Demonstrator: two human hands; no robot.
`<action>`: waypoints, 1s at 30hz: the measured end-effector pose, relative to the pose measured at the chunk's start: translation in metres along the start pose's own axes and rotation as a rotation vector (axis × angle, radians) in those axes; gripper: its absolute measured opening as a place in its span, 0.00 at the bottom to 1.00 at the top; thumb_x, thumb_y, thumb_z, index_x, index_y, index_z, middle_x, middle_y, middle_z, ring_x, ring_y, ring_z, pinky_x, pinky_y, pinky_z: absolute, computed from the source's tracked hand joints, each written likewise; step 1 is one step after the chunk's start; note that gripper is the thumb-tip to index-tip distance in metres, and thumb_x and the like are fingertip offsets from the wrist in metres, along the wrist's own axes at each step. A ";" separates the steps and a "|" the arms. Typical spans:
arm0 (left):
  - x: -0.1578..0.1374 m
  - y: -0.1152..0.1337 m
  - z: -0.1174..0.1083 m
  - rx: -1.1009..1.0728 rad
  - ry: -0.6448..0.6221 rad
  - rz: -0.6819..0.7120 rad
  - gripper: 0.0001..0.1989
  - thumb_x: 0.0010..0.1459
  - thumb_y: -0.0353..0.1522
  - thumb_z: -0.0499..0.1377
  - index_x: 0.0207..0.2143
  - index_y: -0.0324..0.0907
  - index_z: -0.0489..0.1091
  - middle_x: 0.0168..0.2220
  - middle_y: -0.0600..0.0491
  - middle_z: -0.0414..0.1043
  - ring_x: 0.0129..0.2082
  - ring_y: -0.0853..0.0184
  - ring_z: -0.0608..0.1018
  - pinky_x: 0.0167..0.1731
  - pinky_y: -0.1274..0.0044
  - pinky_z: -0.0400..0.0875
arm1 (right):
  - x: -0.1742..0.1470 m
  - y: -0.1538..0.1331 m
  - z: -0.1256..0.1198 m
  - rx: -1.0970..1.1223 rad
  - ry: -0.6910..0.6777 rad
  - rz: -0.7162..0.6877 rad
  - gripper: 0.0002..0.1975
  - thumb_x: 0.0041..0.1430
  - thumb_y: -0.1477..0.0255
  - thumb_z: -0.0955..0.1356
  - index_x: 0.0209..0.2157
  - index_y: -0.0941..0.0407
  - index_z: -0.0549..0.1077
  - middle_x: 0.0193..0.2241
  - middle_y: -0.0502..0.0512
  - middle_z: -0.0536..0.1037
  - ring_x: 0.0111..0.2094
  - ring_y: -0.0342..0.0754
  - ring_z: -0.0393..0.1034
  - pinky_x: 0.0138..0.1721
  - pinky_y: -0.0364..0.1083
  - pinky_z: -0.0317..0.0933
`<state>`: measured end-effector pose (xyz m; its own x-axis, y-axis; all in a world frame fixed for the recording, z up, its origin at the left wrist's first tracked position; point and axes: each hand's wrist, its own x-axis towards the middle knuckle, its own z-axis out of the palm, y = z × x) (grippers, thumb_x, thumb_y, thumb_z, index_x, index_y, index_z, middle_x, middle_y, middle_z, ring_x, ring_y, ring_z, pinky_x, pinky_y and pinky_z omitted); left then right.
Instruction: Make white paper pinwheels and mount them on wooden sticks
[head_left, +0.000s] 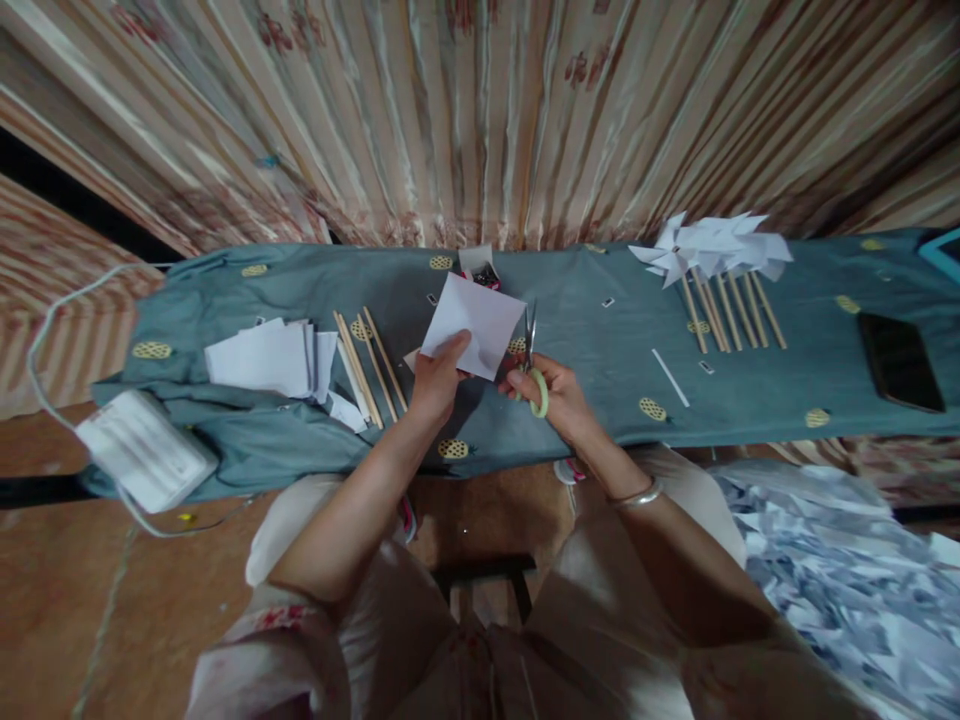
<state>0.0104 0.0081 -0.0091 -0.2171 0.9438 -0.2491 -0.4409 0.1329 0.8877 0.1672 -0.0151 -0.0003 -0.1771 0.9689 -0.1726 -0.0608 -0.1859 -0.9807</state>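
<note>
My left hand (442, 378) grips a square sheet of white paper (478, 318) near its lower edge, the thumb lying on top. Scissors (530, 340) with pale green handles are in my right hand (553, 392), fingers round the loops. Their blades point away from me, just right of the paper's right corner and seemingly apart from it. Behind the paper, a small open box (480, 266) with dark bits in it is partly hidden. Left of my hands lie several wooden sticks (367, 362) and a stack of white paper (262, 360).
Paper pinwheels (712, 248) on sticks lie at the right, near a dark phone (900, 360). A paper strip (670, 378) rests on the green cloth (600, 390). A white power strip (148, 450) with a cable sits front left. Piled paper pieces (847, 580) fill the lower right.
</note>
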 end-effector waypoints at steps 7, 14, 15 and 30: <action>0.011 0.015 -0.004 -0.072 0.050 0.011 0.11 0.47 0.35 0.67 0.34 0.42 0.73 0.32 0.52 0.78 0.33 0.65 0.79 0.26 0.79 0.72 | -0.021 0.002 -0.003 -0.148 -0.293 0.132 0.22 0.46 0.51 0.75 0.29 0.56 0.75 0.21 0.48 0.75 0.22 0.41 0.66 0.24 0.41 0.60; 0.010 0.015 0.000 -0.111 0.057 0.003 0.09 0.49 0.32 0.66 0.34 0.42 0.72 0.30 0.53 0.77 0.32 0.65 0.79 0.28 0.78 0.73 | -0.025 -0.004 -0.005 -0.121 -0.381 0.167 0.24 0.45 0.50 0.75 0.28 0.57 0.74 0.21 0.48 0.74 0.22 0.40 0.67 0.24 0.40 0.61; 0.010 0.014 0.001 -0.112 0.051 0.005 0.09 0.49 0.32 0.66 0.33 0.43 0.71 0.30 0.54 0.76 0.31 0.65 0.78 0.28 0.78 0.73 | -0.024 -0.004 -0.005 -0.124 -0.378 0.170 0.24 0.45 0.49 0.75 0.28 0.57 0.74 0.20 0.48 0.74 0.22 0.39 0.67 0.23 0.40 0.61; -0.001 0.007 0.007 -0.079 0.037 -0.018 0.08 0.52 0.34 0.65 0.33 0.42 0.71 0.28 0.55 0.74 0.27 0.68 0.76 0.24 0.78 0.70 | -0.019 0.000 -0.003 -0.150 -0.329 0.166 0.26 0.44 0.47 0.74 0.29 0.56 0.74 0.19 0.48 0.74 0.21 0.40 0.65 0.22 0.40 0.58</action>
<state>0.0138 0.0102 0.0003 -0.2402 0.9293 -0.2804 -0.5117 0.1242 0.8501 0.1736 -0.0332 0.0030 -0.4793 0.8192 -0.3148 0.1352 -0.2855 -0.9488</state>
